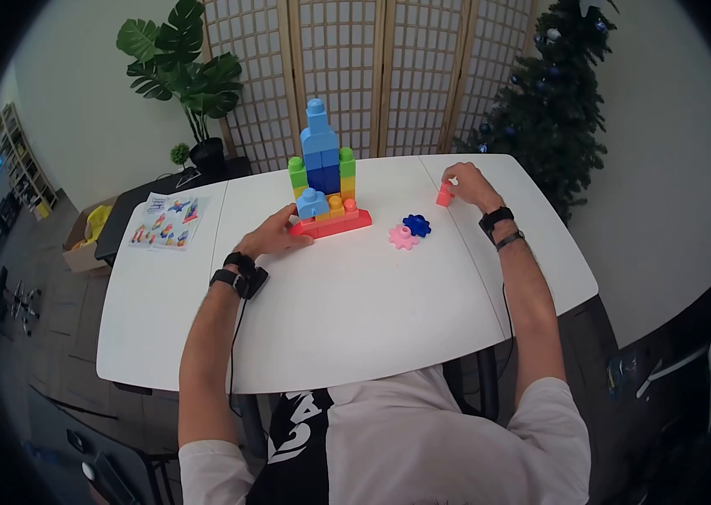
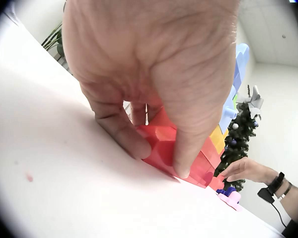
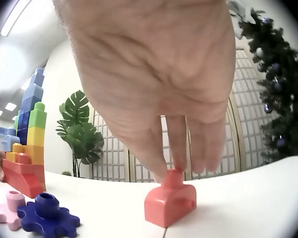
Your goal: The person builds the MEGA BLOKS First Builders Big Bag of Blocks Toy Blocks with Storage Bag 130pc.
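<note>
A tower of toy building blocks (image 1: 322, 160) stands upright, with blue pieces up the middle, green and yellow ones at the sides, and a long red base (image 1: 343, 224). My left hand (image 1: 273, 234) grips the left end of that base, thumb and fingers on either side of a sloped red block (image 2: 161, 148). Off to the right, my right hand (image 1: 471, 185) pinches the stud of a small red block (image 3: 170, 203) between its fingertips. That block has a rounded top edge and sits upright on the table.
Between the hands lie a pink gear (image 1: 403, 237) and a dark blue gear (image 1: 417, 225) on the white table (image 1: 355, 320). A printed picture sheet (image 1: 166, 220) is at the left. Behind the table are a folding screen (image 1: 339, 50), a potted plant (image 1: 196, 93) and a decorated tree (image 1: 549, 101).
</note>
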A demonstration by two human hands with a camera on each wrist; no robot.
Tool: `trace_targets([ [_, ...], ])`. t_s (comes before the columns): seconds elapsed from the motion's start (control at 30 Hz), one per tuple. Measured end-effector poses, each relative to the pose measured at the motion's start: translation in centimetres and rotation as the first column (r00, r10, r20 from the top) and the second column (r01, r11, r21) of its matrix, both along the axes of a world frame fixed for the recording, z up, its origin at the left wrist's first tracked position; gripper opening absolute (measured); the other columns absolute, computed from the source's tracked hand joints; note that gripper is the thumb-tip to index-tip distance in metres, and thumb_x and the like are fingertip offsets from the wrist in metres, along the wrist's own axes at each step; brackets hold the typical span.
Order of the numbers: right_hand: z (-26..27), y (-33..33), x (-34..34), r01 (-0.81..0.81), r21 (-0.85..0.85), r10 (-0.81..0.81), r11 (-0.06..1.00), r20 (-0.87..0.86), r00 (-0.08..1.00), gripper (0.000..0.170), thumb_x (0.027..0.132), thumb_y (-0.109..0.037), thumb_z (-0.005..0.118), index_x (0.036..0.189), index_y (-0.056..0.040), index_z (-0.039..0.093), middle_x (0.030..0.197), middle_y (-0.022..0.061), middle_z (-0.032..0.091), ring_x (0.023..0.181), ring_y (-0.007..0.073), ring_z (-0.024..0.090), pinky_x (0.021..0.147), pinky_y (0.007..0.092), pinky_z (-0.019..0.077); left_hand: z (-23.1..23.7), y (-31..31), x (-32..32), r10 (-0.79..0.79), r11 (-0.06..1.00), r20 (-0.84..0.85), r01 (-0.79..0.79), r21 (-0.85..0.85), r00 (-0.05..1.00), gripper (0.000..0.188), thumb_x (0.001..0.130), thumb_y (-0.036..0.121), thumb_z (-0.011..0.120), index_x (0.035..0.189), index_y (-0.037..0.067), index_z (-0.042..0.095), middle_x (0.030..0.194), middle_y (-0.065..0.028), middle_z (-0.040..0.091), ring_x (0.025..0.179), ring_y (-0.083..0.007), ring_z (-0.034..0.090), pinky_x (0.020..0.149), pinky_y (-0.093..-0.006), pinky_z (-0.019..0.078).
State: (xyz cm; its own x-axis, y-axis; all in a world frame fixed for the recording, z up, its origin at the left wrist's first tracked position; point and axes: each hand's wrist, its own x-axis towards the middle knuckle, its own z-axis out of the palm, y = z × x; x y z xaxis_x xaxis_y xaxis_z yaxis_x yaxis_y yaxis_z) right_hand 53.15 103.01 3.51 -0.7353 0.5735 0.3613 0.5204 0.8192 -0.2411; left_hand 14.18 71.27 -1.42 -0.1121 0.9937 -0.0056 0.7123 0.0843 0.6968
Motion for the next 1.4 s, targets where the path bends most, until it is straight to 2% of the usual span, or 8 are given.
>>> trace_targets([
  [0.13,-1.1,0.4,0.5,0.0,-0.162,-0.02,0.987,-0.121,0.992,0.023,0.078,0.001,0.076,0.101,-0.0029,0.081,0.1,0.0168,0.08,0.094,0.0343,0.076,0.088,0.0408,0.0617,0.0,-0.1,-0.1,-0.027,0.999,0.025,0.026,0.03,0.999,0.091,0.09,0.041,0.09,0.163,0.012,0.044,0.153,-0.0108,0.061,0.116,-0.024,0.061,0.104,-0.0389,0.0508],
  [0.37,0.1,-1.7,-1.7,-0.002,-0.151,-0.021,0.988,-0.152,0.988,0.016,0.082,-0.001,0.084,0.097,0.0011,0.079,0.093,0.0134,0.079,0.087,0.0215,0.076,0.083,0.0332,0.0617,0.4,-0.3,0.3,-0.009,1.0,0.05,0.009,0.0,0.999,0.091,0.09,0.04,0.09,0.163,0.012,0.044,0.151,-0.011,0.062,0.115,-0.0237,0.061,0.103,-0.0377,0.0507],
  [0.43,1.2,-3.1,-3.4,-0.178,-0.214,0.095,0.96,-0.351,0.932,0.018,0.084,-0.008,0.087,0.095,0.0039,0.079,0.088,0.0123,0.08,0.083,0.0181,0.077,0.08,0.0308,0.0624,0.0,0.0,-0.2,-0.026,0.999,0.033,0.025,0.033,0.999,0.091,0.089,0.041,0.09,0.163,0.012,0.044,0.151,-0.0111,0.062,0.115,-0.0239,0.061,0.103,-0.038,0.051],
  [0.63,6.7,-12.1,-9.7,-0.335,-0.091,0.255,0.938,-0.473,0.843,0.021,0.087,-0.013,0.089,0.093,0.0047,0.08,0.082,0.012,0.081,0.078,0.0175,0.08,0.075,0.0304,0.0633,-0.9,0.1,-0.6,-0.019,0.999,-0.012,0.019,0.051,1.0,0.093,0.09,0.041,0.089,0.166,0.018,0.042,0.145,-0.0076,0.065,0.112,-0.0232,0.063,0.101,-0.0394,0.052],
  [0.8,5.5,-15.8,-13.3,-0.312,-0.015,0.28,0.95,-0.406,0.87,0.019,0.088,-0.013,0.087,0.093,0.0034,0.08,0.084,0.0147,0.079,0.078,0.0227,0.079,0.074,0.0331,0.0629,-1.5,0.5,-1.0,-0.012,0.999,0.002,0.012,0.044,1.0,0.093,0.09,0.041,0.089,0.167,0.018,0.042,0.144,-0.0067,0.066,0.114,-0.0231,0.063,0.1,-0.0394,0.052],
  [0.9,2.9,-16.7,-14.9,-0.28,0.028,0.271,0.96,-0.361,0.893,0.017,0.089,-0.013,0.085,0.092,0.0027,0.08,0.087,0.0159,0.077,0.08,0.0273,0.077,0.074,0.0363,0.0615,-2.2,0.6,-1.5,-0.099,0.978,-0.019,0.101,0.183,0.995,0.093,0.09,0.04,0.089,0.167,0.019,0.041,0.143,-0.0059,0.066,0.112,-0.0225,0.062,0.1,-0.0389,0.0517],
  [1.1,2.9,-16.1,-14.2,-0.384,0.055,0.379,0.922,-0.342,0.86,0.018,0.096,-0.016,0.077,0.096,0.0023,0.079,0.092,0.0162,0.073,0.083,0.0329,0.072,0.078,0.0426,0.059,0.5,-0.4,0.5,-0.029,0.999,0.034,0.028,0.041,0.999,0.09,0.09,0.032,0.089,0.165,0.013,0.043,0.151,-0.0115,0.063,0.108,-0.0222,0.062,0.1,-0.0394,0.0526],
  [1.4,2.0,-18.8,-15.6,-0.495,0.249,0.551,0.833,-0.285,0.784,0.03,0.097,-0.002,0.063,0.125,0.0022,0.074,0.119,0.0144,0.073,0.117,0.033,0.066,0.103,0.0449,0.0552,-1.7,0.4,-1.2,-0.08,0.988,0.055,0.072,0.137,0.995,0.092,0.089,0.036,0.091,0.166,0.02,0.043,0.139,-0.0061,0.067,0.109,-0.0211,0.061,0.1,-0.0385,0.051],
])
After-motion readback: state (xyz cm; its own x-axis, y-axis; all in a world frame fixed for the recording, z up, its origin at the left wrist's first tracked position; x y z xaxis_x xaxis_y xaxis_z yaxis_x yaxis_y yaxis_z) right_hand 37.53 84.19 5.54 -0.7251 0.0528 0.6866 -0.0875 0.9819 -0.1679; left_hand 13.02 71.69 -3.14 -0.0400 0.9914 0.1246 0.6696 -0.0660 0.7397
